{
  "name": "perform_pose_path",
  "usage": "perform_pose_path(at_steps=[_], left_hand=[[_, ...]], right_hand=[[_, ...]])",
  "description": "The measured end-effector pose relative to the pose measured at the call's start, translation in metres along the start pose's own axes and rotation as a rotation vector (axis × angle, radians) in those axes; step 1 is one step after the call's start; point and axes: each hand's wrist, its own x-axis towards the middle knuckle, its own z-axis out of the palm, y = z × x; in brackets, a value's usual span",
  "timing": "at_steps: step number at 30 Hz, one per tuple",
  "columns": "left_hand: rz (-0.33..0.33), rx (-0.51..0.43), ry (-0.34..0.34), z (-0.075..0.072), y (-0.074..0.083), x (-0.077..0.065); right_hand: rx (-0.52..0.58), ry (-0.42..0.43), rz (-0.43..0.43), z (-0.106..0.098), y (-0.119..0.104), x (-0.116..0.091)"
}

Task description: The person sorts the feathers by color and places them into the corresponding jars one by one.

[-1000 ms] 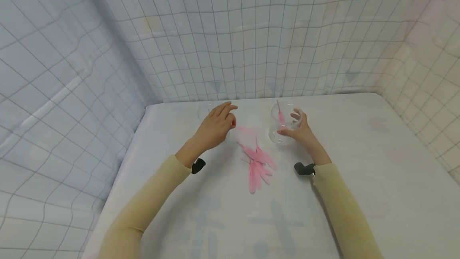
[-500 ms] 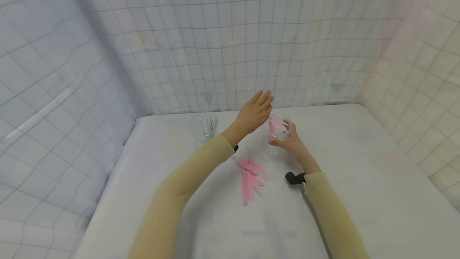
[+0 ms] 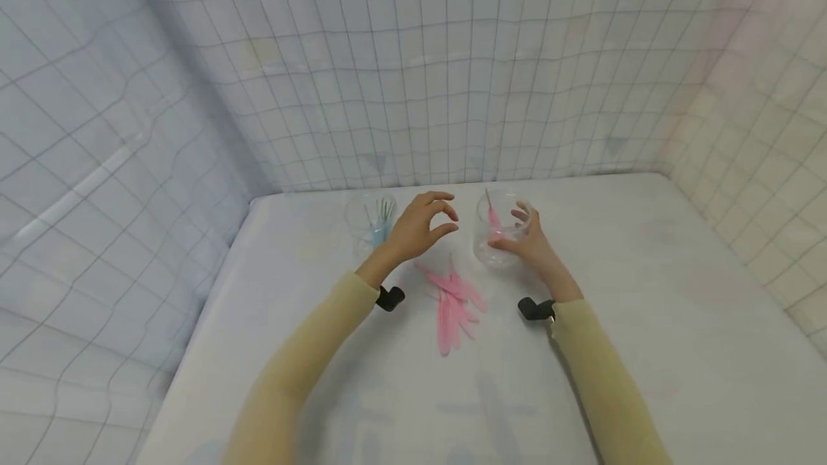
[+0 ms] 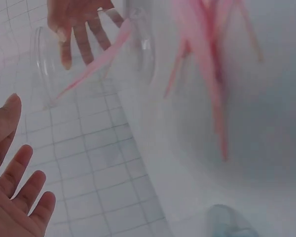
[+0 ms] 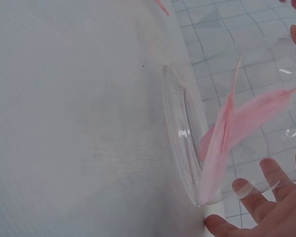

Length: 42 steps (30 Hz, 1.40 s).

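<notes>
My right hand (image 3: 533,242) curls round the side of a clear jar (image 3: 482,239) that stands upright on the table. Two pink feathers (image 5: 218,148) lean inside that jar in the right wrist view, their quills pointing up. To the left of the jar, my left hand (image 3: 416,229) hovers with nothing in it, thumb and fingers spread apart. Several more pink feathers (image 3: 452,307) lie in a loose fan on the table, below and between the hands. In the left wrist view they blur close to the camera, while the left hand (image 4: 19,197) shows relaxed fingers.
A second clear jar (image 3: 352,215) with light blue feathers (image 3: 380,234) stands behind the left wrist, partly hidden. Black wrist cameras (image 3: 391,298) jut from both wrists. A white sheet (image 3: 388,85) with a grid pattern hangs behind the white table (image 3: 646,271).
My left hand moved right to the jar's rim, then back left. The pink feather that showed beside it on the table side is gone. My right hand stays on the jar.
</notes>
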Motion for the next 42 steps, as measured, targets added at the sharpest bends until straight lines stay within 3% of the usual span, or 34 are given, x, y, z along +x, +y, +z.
perform_pose_path(at_steps=[5, 8, 12, 16, 22, 30, 35, 42], left_hand=[[-0.085, -0.145, -0.067, 0.003, -0.016, -0.042], [-0.107, -0.145, -0.12, 0.008, -0.025, -0.06], [-0.067, -0.108, -0.179, 0.015, -0.036, -0.074], [-0.042, -0.058, -0.2, 0.02, -0.044, -0.076], [-0.084, -0.044, -0.218, 0.025, -0.048, -0.076], [-0.078, 0.01, -0.263, 0.03, -0.046, -0.072], [-0.045, 0.077, -0.301, 0.032, -0.048, -0.073], [-0.044, 0.177, -0.366, 0.026, -0.037, -0.075]], right_hand=[[-0.019, -0.012, -0.012, -0.004, -0.002, 0.001], [-0.01, -0.016, 0.0, -0.005, -0.004, 0.0], [0.013, -0.025, 0.021, -0.001, -0.004, -0.001], [0.023, -0.024, 0.021, -0.001, -0.005, -0.001], [0.039, -0.028, 0.029, 0.0, -0.013, -0.005], [0.04, -0.037, 0.033, 0.001, -0.04, -0.021], [0.035, -0.038, 0.039, 0.002, -0.042, -0.022], [0.041, -0.036, 0.043, 0.003, -0.042, -0.022]])
